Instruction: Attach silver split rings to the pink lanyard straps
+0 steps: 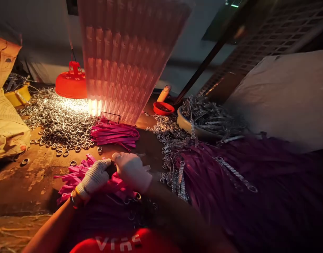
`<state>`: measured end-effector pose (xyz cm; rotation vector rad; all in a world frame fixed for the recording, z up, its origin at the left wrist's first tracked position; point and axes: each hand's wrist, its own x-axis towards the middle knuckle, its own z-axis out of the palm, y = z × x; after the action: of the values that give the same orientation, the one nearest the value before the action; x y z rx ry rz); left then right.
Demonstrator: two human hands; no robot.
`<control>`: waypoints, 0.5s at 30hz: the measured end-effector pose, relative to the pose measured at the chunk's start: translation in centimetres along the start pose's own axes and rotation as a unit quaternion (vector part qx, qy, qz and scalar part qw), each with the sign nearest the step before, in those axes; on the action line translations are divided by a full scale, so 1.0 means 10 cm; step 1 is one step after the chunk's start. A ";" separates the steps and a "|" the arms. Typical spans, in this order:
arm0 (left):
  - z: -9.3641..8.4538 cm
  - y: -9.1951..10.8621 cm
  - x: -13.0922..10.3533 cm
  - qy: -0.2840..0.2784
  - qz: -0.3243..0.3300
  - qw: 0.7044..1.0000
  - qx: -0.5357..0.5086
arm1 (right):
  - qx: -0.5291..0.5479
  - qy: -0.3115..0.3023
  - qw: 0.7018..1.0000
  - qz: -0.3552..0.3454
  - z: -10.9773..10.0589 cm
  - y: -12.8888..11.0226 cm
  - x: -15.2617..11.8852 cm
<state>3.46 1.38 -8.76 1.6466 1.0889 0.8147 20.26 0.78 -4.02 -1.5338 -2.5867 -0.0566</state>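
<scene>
The gloved left hand (95, 177) and gloved right hand (132, 170) are held close together with fingers curled, and whether anything is gripped between them cannot be told. Magenta straps (76, 175) are spread beneath and beside the left hand, while a flat magenta bundle (114, 134) is laid just beyond both hands, next to heaped metal rings (66, 126) that are lit by a hanging red lamp (70, 86).

The ring heap (69, 128) lies behind the near straps (72, 178).
</scene>
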 end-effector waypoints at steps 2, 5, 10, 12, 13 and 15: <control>0.00 0.00 0.00 -0.008 0.004 1.000 0.025 | 0.050 0.005 0.999 0.017 0.04 0.04 -0.03; -0.01 -0.02 -0.01 -0.024 -0.048 0.997 -0.064 | 0.124 0.018 0.992 0.023 0.03 0.09 -0.06; -0.01 -0.05 -0.03 0.005 -0.067 0.993 -0.094 | 0.062 -0.090 0.994 0.022 -0.04 0.14 -0.06; 0.02 -0.06 -0.01 0.011 -0.063 0.994 -0.092 | 0.031 -0.090 0.995 -0.001 0.00 0.15 -0.06; 0.03 -0.07 0.00 0.013 -0.056 0.994 -0.090 | 0.020 -0.085 0.996 -0.022 0.04 0.16 -0.06; 0.05 -0.06 0.02 0.012 -0.035 0.995 -0.088 | -0.001 -0.080 0.995 -0.064 0.09 0.17 -0.06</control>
<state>3.82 1.51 -9.46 1.4482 1.0534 0.8615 21.99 1.15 -5.10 -1.4258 -2.8069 0.0533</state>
